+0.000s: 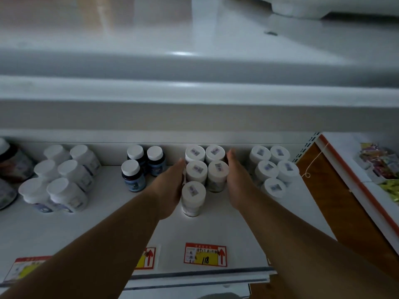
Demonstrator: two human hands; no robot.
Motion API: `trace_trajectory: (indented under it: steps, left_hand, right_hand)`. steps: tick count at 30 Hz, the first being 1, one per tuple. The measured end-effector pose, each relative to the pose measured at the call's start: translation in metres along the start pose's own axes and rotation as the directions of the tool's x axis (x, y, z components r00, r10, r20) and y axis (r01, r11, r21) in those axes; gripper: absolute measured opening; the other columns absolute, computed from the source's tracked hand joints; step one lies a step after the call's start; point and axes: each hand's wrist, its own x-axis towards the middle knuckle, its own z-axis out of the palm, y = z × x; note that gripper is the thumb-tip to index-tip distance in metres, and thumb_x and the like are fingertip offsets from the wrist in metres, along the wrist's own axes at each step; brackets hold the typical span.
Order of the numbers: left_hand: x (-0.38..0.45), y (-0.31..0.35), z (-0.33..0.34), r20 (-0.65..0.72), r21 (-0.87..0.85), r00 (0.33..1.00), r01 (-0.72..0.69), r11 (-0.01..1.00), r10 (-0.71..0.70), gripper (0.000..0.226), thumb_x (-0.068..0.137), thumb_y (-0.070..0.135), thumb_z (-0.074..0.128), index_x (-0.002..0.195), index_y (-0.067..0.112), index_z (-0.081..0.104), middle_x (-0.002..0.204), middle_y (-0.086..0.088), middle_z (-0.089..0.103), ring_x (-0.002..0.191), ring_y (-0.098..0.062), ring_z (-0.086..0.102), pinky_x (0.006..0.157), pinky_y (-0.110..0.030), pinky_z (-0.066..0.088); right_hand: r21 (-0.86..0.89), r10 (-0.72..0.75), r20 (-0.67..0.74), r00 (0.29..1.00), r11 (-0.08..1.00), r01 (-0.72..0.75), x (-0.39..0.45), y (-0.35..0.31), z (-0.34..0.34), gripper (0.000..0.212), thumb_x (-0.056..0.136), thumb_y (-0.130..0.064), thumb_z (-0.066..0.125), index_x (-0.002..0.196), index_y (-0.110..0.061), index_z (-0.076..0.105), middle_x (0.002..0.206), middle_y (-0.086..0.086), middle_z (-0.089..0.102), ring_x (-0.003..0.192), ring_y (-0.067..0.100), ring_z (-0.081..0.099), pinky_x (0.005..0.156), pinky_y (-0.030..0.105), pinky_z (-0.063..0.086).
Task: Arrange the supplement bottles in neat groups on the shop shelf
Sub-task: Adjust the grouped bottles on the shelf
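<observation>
From the head camera, looking down into a white metal shop shelf (216,229), both bare forearms reach in toward a cluster of five white-capped supplement bottles with small purple stickers on their lids (195,169), standing upright in the middle of the shelf: two at the back, two in the middle, one alone at the front. The left hand (170,186) lies flat against the cluster's left side, fingers straight and together, touching the middle and front bottles. The right hand (236,180) lies the same way along the right side, straight fingers against the back and middle bottles; neither hand curls round anything. Just left of the cluster stand three dark blue bottles with white caps (142,167). Further left is a group of six pale bottles with plain white caps (58,178), and at the far left edge a dark jar (13,162). To the right stands another group of five sticker-capped white bottles (273,167). Red-and-yellow price tags (205,254) line the shelf's front edge.
</observation>
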Motion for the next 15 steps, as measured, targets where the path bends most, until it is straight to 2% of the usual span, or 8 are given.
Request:
trace_trajectory:
  steps: [1, 2, 4, 6, 8, 10, 13, 15]
  left_hand:
    - [0.007, -0.006, -0.005, -0.015, -0.067, 0.999, 0.032, 0.997, -0.033, 0.039, 0.106, 0.037, 0.039, 0.131, 0.014, 0.059, 0.118, -0.008, 0.071, 0.097, -0.017, 0.071, 0.072, -0.025, 0.053]
    - [0.003, -0.003, -0.002, 0.035, -0.075, 0.998, 0.053, 0.996, -0.051, 0.035, 0.104, 0.039, 0.043, 0.126, 0.018, 0.062, 0.113, -0.005, 0.074, 0.099, -0.018, 0.071, 0.075, -0.030, 0.054]
    - [0.009, -0.006, -0.005, 0.002, -0.043, 0.999, 0.038, 0.998, -0.038, 0.036, 0.102, 0.040, 0.048, 0.127, 0.019, 0.063, 0.116, -0.005, 0.073, 0.107, -0.021, 0.069, 0.087, -0.036, 0.055]
    - [0.012, -0.007, -0.005, -0.003, -0.054, 0.999, 0.041, 0.998, -0.041, 0.039, 0.100, 0.042, 0.052, 0.131, 0.019, 0.062, 0.118, -0.005, 0.073, 0.110, -0.022, 0.068, 0.097, -0.040, 0.052]
    - [0.011, -0.006, -0.003, -0.012, -0.055, 0.999, 0.048, 0.997, -0.048, 0.039, 0.099, 0.043, 0.054, 0.130, 0.019, 0.062, 0.117, -0.006, 0.073, 0.109, -0.022, 0.069, 0.099, -0.041, 0.052]
    - [0.012, -0.007, -0.004, -0.022, -0.044, 0.998, 0.063, 0.997, -0.064, 0.039, 0.100, 0.043, 0.053, 0.128, 0.018, 0.062, 0.116, -0.006, 0.073, 0.108, -0.023, 0.069, 0.095, -0.040, 0.053]
    - [0.008, -0.005, -0.002, -0.014, -0.028, 0.999, 0.051, 0.998, -0.051, 0.036, 0.101, 0.042, 0.051, 0.126, 0.019, 0.062, 0.116, -0.005, 0.073, 0.107, -0.021, 0.069, 0.092, -0.036, 0.054]
    - [0.002, -0.007, -0.002, -0.072, 0.031, 0.997, 0.014, 0.999, -0.012, 0.040, 0.098, 0.047, 0.053, 0.128, 0.021, 0.061, 0.124, -0.002, 0.068, 0.115, -0.018, 0.064, 0.100, -0.037, 0.049]
  right_hand:
    - [-0.001, 0.001, 0.001, 1.000, 1.000, -0.001, -0.004, -0.001, -0.001, 0.065, 0.091, -0.072, 0.040, 0.134, -0.026, 0.056, 0.139, -0.001, 0.055, 0.127, 0.020, 0.050, 0.114, 0.047, 0.031]
    - [-0.021, -0.005, 0.011, 1.000, 1.000, 0.005, 0.001, 0.001, -0.003, 0.064, 0.091, -0.071, 0.040, 0.131, -0.025, 0.057, 0.138, -0.002, 0.055, 0.126, 0.019, 0.049, 0.113, 0.044, 0.031]
    - [-0.032, -0.031, 0.024, 0.999, 0.999, 0.032, 0.000, -0.001, -0.005, 0.050, 0.096, -0.065, 0.038, 0.124, -0.028, 0.057, 0.125, -0.007, 0.054, 0.116, 0.014, 0.048, 0.105, 0.035, 0.032]
    - [-0.022, -0.039, 0.048, 0.998, 0.999, 0.040, -0.006, -0.004, -0.004, 0.050, 0.099, -0.059, 0.035, 0.132, -0.026, 0.054, 0.121, -0.008, 0.051, 0.115, 0.014, 0.048, 0.103, 0.034, 0.033]
    - [0.001, -0.064, 0.039, 0.997, 0.998, 0.064, -0.006, -0.003, -0.002, 0.054, 0.100, -0.057, 0.034, 0.140, -0.024, 0.050, 0.135, -0.007, 0.052, 0.124, 0.016, 0.049, 0.108, 0.037, 0.034]
    - [-0.008, -0.084, 0.046, 0.995, 0.996, 0.085, -0.007, -0.002, -0.001, 0.055, 0.101, -0.056, 0.034, 0.144, -0.024, 0.046, 0.144, -0.003, 0.050, 0.128, 0.017, 0.048, 0.106, 0.035, 0.033]
    - [-0.039, -0.127, 0.046, 0.991, 0.991, 0.128, -0.011, -0.004, -0.002, 0.052, 0.103, -0.051, 0.032, 0.145, -0.022, 0.044, 0.137, -0.005, 0.049, 0.118, 0.013, 0.046, 0.099, 0.030, 0.031]
    - [-0.046, -0.176, 0.039, 0.984, 0.983, 0.177, -0.014, -0.004, -0.002, 0.053, 0.103, -0.051, 0.032, 0.146, -0.022, 0.043, 0.143, -0.005, 0.048, 0.116, 0.011, 0.045, 0.103, 0.032, 0.031]
